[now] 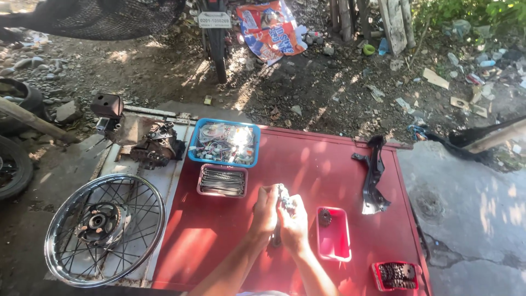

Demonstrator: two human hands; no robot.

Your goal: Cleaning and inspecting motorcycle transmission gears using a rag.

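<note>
Both my hands meet over the middle of a red metal table [307,164]. My left hand [266,211] and my right hand [294,222] together grip a small grey metal part [284,198] that sticks up between the fingers; its exact shape is too small to tell. Just right of my right hand lies a pink rectangular tray [335,241] with a small dark sprocket [325,217] in its far end.
A blue basket [192,149] of small parts and a pink tray of metal rods [222,181] sit at the table's far left. A black bracket [373,175] lies right, a red tray of gears [395,275] near right. A spoked wheel [104,229] and engine part [156,147] lie left.
</note>
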